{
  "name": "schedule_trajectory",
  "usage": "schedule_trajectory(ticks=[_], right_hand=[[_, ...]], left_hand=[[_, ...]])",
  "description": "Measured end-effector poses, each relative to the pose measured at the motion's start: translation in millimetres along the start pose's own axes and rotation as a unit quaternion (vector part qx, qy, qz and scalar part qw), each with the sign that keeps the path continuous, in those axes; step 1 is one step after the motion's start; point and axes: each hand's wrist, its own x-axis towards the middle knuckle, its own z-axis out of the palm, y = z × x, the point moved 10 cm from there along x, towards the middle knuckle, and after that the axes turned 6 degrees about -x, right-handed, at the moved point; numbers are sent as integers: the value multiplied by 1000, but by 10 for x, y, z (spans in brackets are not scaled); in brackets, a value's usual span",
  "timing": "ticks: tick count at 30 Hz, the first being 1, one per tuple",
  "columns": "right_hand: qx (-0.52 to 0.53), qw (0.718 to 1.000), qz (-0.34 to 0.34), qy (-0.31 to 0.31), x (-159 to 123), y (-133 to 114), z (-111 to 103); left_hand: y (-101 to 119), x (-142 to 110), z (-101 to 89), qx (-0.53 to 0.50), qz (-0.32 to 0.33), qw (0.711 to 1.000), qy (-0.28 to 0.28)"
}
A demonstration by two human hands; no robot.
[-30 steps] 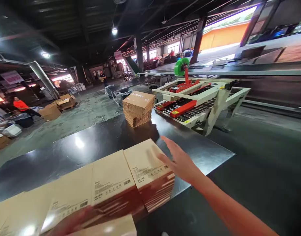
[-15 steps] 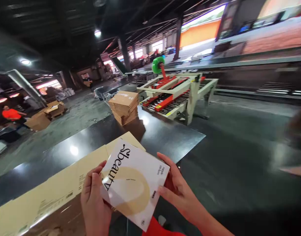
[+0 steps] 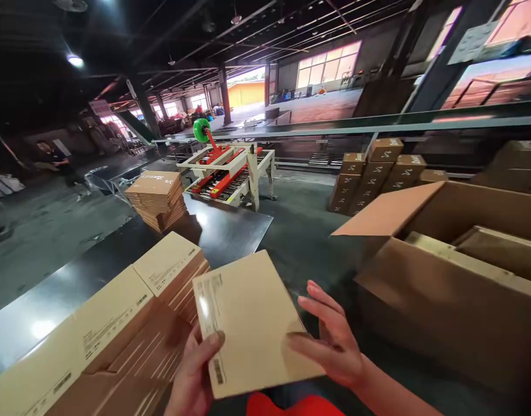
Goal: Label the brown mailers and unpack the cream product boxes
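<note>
A thin flat packaging box [image 3: 252, 323], its beige side with small print and a barcode facing up, is held in front of me. My left hand [image 3: 198, 364] grips its left edge, thumb on top and fingers underneath. At the right edge is my right hand [image 3: 330, 341], fingers stretched and spread, its thumb over the box's surface; whether it touches the box I cannot tell. Left of the box, stacks of similar beige boxes [image 3: 113, 312] stand in a row on a dark shiny table [image 3: 230, 231].
To the right stands an open carton [image 3: 447, 300] with beige boxes inside. Folded cardboard [image 3: 155, 193] is piled at the table's far end. Beyond are a carton-sealing machine [image 3: 230, 173], taped cartons [image 3: 373, 179] and a distant person [image 3: 61, 164].
The box has turned over from its white printed side to its beige side. My right hand's fingers have spread from the edge. My view has swung right, bringing in the open carton.
</note>
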Motion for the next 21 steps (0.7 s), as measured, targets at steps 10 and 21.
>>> schedule_trajectory(ticks=[10, 21], right_hand=[[422, 705, 564, 80, -759, 676, 857], [156, 825, 543, -17, -838, 2305, 435]], left_hand=[[-562, 322, 309, -109, 45, 993, -13], [-1080, 813, -582, 220, -4, 975, 21]])
